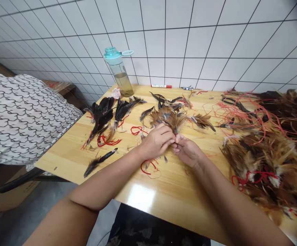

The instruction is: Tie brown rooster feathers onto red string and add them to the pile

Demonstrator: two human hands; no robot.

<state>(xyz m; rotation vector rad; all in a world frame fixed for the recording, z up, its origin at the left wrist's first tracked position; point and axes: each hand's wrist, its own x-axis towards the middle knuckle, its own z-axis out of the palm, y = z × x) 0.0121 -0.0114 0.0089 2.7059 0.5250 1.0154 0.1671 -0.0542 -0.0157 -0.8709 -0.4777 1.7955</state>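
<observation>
A fan of brown feathers [172,119] stands out beyond my fingertips, its quill ends pinched between both hands. My left hand [158,138] is closed at the base of the bunch, thumb and fingers pressed together. Touching it from the other side, my right hand [185,148] is closed too, its fingertips at the same quill ends. Whether a thread is also held there is hidden by the fingers. Red cord pieces [148,166] lie on the wooden table just below my left wrist. Black feathers [164,100] and a loose brown feather [203,121] lie around the bunch.
Large piles of brown feathers [273,153] and tangled red thread [251,109] cover the right side. Black feather bunches [101,116] lie left. A water bottle [121,75] and a red marker [161,86] stand or lie near the tiled wall. Patterned cloth [28,119] hangs left of the table [69,160].
</observation>
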